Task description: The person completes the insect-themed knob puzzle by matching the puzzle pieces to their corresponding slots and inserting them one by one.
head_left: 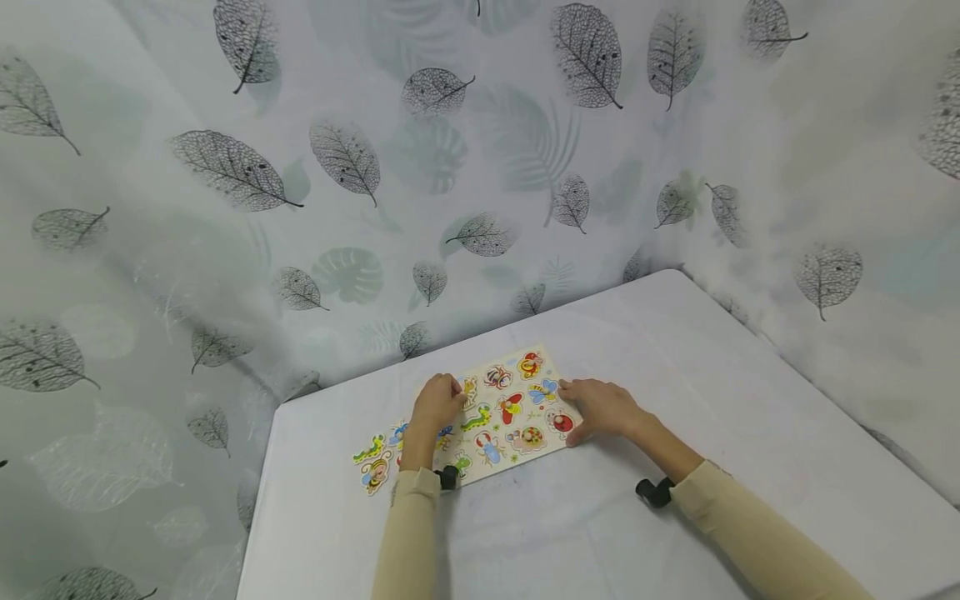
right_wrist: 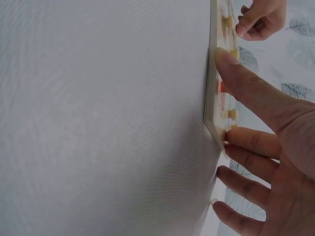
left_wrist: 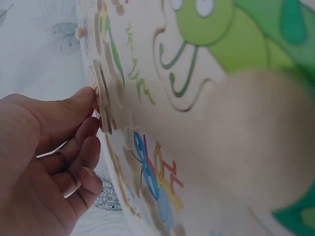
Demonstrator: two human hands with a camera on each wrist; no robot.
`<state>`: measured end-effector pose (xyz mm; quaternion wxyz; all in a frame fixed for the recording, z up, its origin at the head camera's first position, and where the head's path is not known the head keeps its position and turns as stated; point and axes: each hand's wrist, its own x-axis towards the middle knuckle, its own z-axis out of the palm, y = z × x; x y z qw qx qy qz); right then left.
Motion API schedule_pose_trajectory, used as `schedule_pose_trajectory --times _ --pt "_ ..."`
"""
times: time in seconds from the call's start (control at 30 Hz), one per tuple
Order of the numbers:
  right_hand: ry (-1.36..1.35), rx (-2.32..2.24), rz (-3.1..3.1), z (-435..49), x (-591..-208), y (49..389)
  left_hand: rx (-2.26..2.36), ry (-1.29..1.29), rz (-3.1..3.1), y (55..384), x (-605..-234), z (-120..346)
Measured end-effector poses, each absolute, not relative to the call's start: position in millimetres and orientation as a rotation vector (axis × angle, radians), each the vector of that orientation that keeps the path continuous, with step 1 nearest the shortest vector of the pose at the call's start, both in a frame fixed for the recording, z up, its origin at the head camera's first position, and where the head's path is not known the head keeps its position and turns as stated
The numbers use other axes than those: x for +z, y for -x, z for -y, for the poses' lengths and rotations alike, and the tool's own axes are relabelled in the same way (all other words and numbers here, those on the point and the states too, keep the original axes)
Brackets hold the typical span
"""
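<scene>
A pale wooden knob puzzle board [head_left: 535, 410] with cartoon insect pieces lies on the table. Over its left part, my left hand [head_left: 438, 402] pinches a thin puzzle piece [left_wrist: 101, 96] between thumb and forefinger, tilted against the board; its picture is turned away from view. The other left fingers curl loosely. At the board's right end is my right hand [head_left: 603, 407]. Its thumb [right_wrist: 229, 61] presses near the board's front edge, while its fingers spread along the right edge. A green caterpillar piece [left_wrist: 211, 24] with a round knob [left_wrist: 261, 142] sits close to the left wrist camera.
Loose pieces lie left of the board: a caterpillar [head_left: 369, 450], a bee [head_left: 377, 473] and a blue insect [head_left: 397, 433], partly behind the left wrist. The white table [head_left: 570, 533] meets a leaf-patterned curtain [head_left: 465, 167] at the back. Both wrists carry small black cameras.
</scene>
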<state>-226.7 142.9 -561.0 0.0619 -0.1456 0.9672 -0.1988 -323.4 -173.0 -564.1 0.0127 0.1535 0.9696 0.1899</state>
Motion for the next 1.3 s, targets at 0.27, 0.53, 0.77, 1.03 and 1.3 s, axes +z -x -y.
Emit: schedule_pose_trajectory --times 0.27,0.53,0.77,1.03,1.3 --pt "0.429 -0.599 -2.927 -143 -562 226 0.599 -0.473 -3.044 325 -569 171" --pt "0.429 -0.587 -2.930 -143 -563 228 0.597 -0.452 -3.055 326 -569 170" --pt "0.435 -0.580 -2.924 -143 -565 229 0.591 -0.437 -3.055 326 -572 168" --pt "0.424 -0.566 -2.920 -144 -567 232 0.599 -0.469 -3.045 326 -573 171" --pt "0.425 -0.579 -2.916 -143 -566 231 0.696 -0.450 -3.009 316 -567 190"
